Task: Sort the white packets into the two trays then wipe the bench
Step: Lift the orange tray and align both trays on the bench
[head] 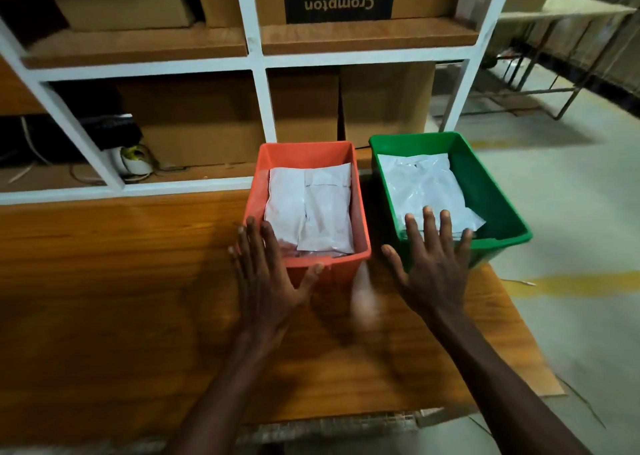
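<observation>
Wooden bench (121, 281): orange tray (360, 212), green tray (498, 195) lengthwise away; both hands' fingers spread, straight.

Beyond the hands stands a white shelf frame (258, 84) with wooden boards, filled with brown cardboard boxes (194, 122); one box (339, 3) carries an upside-down black label. Some cables (135, 157) lie on the lowest board, far to the left. To the right of the hands is a grey floor (571, 212) with a yellow line (571, 283), and further back a metal table (554, 56).
</observation>
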Demonstrator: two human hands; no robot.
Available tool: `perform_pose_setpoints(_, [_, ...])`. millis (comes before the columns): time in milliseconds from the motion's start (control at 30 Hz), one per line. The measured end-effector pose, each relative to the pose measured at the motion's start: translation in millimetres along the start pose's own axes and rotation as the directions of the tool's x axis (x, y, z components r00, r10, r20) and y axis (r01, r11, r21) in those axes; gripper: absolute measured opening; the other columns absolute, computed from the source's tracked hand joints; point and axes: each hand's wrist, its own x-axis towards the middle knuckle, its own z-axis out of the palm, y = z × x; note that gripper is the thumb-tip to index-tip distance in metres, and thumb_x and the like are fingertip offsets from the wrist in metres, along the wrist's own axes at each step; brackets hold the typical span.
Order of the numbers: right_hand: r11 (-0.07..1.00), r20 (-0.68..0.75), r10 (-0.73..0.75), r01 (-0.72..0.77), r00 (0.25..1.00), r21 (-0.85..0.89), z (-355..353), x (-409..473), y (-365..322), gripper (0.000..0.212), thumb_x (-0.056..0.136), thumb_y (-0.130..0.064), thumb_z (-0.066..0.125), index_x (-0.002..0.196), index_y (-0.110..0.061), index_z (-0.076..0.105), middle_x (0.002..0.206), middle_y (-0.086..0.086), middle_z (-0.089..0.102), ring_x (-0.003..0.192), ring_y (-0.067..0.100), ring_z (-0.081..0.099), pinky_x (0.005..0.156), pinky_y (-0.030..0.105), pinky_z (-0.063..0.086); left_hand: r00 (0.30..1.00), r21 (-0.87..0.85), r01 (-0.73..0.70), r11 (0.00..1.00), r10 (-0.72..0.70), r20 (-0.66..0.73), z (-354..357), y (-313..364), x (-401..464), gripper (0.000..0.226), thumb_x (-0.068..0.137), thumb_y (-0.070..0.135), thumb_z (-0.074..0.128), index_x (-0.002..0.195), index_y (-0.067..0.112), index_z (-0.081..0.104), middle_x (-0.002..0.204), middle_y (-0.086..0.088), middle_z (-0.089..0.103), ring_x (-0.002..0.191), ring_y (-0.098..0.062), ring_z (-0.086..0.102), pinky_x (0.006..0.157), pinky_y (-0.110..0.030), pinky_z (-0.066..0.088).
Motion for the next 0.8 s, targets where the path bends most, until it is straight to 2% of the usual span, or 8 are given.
perform_pose_setpoints(67, [0.999, 0.01, -0.036, 0.037, 0.999, -0.015, 5.1, -2.5, 3.0, 0.064, 0.099, -0.063, 0.035, 0.151, -0.026, 0.043, 0.163, 0.012, 0.028, 0.153, 0.035, 0.013, 0.12, 0.063, 0.004, 1.0, 0.025, -0.007, 1.0, 0.007, -0.011, 5.2, 3.7, 0.7, 0.104, 0.084, 0.084, 0.016, 0.158, 0.012, 0.009, 0.165, -0.015, -0.005, 0.152, -0.033, -0.009, 0.121, -0.056, -0.004])
perform_pose_setpoints(233, [0.998, -0.018, -0.067, 0.067, 0.998, -0.011, 14.6, -3.6, 9.3, 0.056, 0.102, -0.056, 0.034, 0.153, -0.034, 0.037, 0.165, 0.01, 0.022, 0.154, 0.034, 0.009, 0.12, 0.063, 0.006, 0.996, 0.053, -0.079, 0.995, 0.081, -0.045, 13.1, 8.4, 3.8, 0.091, 0.089, 0.079, 0.019, 0.158, 0.02, 0.01, 0.165, -0.014, 0.002, 0.151, -0.037, -0.008, 0.119, -0.059, -0.006])
perform_pose_setpoints(400, [0.997, -0.018, -0.073, 0.073, 0.997, -0.018, 16.7, -4.6, 11.2, 0.057, 0.103, -0.057, 0.033, 0.155, -0.036, 0.032, 0.166, 0.01, 0.019, 0.154, 0.034, 0.007, 0.12, 0.062, 0.006, 0.991, 0.057, -0.1, 0.993, 0.104, -0.087, 17.7, 8.0, 3.7, 0.089, 0.09, 0.077, 0.024, 0.157, 0.017, 0.02, 0.164, -0.016, 0.01, 0.151, -0.039, -0.001, 0.119, -0.062, 0.0])
perform_pose_setpoints(633, [0.998, 0.0, -0.066, 0.066, 0.998, -0.024, 15.2, -5.4, 10.3, 0.057, 0.102, -0.058, 0.035, 0.154, -0.036, 0.033, 0.165, 0.011, 0.02, 0.154, 0.035, 0.008, 0.12, 0.063, 0.008, 0.991, 0.062, -0.118, 0.991, 0.121, -0.06, 19.0, 7.6, 3.5, 0.087, 0.09, 0.074, 0.029, 0.155, 0.018, 0.026, 0.164, -0.015, 0.013, 0.151, -0.037, 0.0, 0.119, -0.063, 0.001])
perform_pose_setpoints(800, [1.0, 0.027, -0.022, 0.022, 0.999, 0.01, 5.2, -4.1, -0.8, 0.065, 0.1, -0.062, 0.029, 0.154, -0.028, 0.037, 0.164, 0.013, 0.022, 0.154, 0.035, 0.01, 0.119, 0.065, 0.006, 0.99, 0.042, -0.134, 0.99, 0.136, -0.04, 13.9, 8.5, 2.8, 0.086, 0.091, 0.074, 0.025, 0.156, 0.018, 0.024, 0.164, -0.014, 0.01, 0.152, -0.035, -0.001, 0.12, -0.061, 0.001])
